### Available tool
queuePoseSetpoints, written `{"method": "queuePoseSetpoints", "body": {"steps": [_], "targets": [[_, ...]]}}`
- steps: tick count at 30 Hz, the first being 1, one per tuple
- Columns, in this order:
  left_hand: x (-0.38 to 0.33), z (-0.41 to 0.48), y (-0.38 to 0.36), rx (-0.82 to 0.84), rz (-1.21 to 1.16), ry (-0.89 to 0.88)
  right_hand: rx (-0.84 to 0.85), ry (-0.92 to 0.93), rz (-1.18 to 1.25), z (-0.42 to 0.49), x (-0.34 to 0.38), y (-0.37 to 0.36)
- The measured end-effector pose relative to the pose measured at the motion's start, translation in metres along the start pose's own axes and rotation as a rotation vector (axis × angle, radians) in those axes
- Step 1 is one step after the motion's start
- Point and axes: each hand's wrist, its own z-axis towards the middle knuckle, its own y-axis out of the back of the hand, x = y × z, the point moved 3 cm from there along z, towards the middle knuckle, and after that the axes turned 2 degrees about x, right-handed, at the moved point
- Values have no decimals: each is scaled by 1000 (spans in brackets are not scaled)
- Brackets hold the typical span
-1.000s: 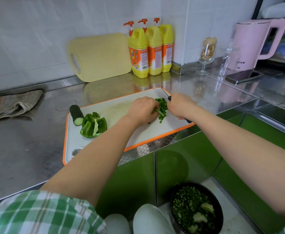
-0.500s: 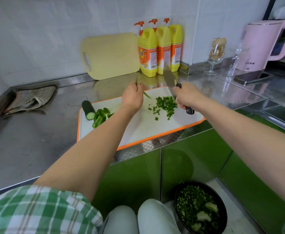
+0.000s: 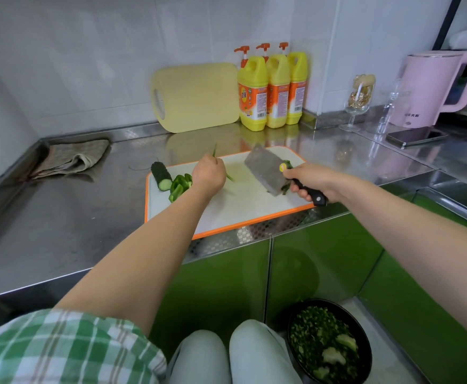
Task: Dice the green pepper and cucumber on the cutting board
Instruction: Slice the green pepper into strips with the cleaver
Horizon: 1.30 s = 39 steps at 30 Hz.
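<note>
Left hand (image 3: 208, 176) is over the middle of the cutting board (image 3: 226, 209), fingers curled, pinching a thin pepper strip (image 3: 229, 177); one end pokes out on the far side of the fist, the other on the right. Right hand (image 3: 314, 178) is wrapped tight round the black handle of the cleaver (image 3: 266, 169), with the blade tilted so its broad flat side faces the camera, over the right part of the board. Can't tell if the edge touches the board. Diced pepper (image 3: 288, 164) is mostly hidden behind the blade; bits show at its far right corner and near the handle. Cucumber (image 3: 161, 176), a short stub with the cut end facing near, lies at the board's far left corner. Green pepper (image 3: 179, 185), a cut chunk, sits just right of it, next to the left wrist. The board is white with an orange rim and sits at the near edge of the steel counter (image 3: 60, 217). A yellow board (image 3: 196, 97) leans on the far wall, with three detergent bottles (image 3: 273, 90) just right of it. Crumpled cloth (image 3: 71, 157) far left. Stemmed glass (image 3: 361, 98), pink kettle (image 3: 437, 90) and phone (image 3: 416, 135) far right. Black bowl (image 3: 365, 356) of chopped greens on the floor, near right, by the knees.
</note>
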Motion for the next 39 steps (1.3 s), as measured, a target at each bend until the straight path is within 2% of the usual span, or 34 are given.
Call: {"method": "queuePoseSetpoints", "body": {"steps": [3, 7, 9, 13, 15, 20, 24, 28, 33, 39], "targets": [[1, -3, 1, 20, -35, -3, -45, 64, -11, -3, 0, 8], [0, -2, 2, 42, -89, 15, 130, 96, -39, -11, 3, -1], [0, -1, 1, 58, -124, 33, 152, 74, -86, -11, -1, -2], [1, -5, 0, 88, -144, 15, -25, 56, -90, -9, -6, 9], [2, -5, 0, 98, -73, -5, -89, 66, -84, -11, -4, 12], [3, -2, -4, 147, 272, -124, -39, 160, -91, -10, 8, -4], [2, -3, 4, 54, 524, -254, -107, 209, -253, -2, 15, -19], [3, 0, 7, 158, 511, -345, -72, 105, -488, 2, 26, -29], [7, -9, 1, 353, 497, -420, -21, 18, -579, 4, 38, -33], [10, -11, 9, 301, 581, -595, -38, 5, -578, 4, 31, -35]]}}
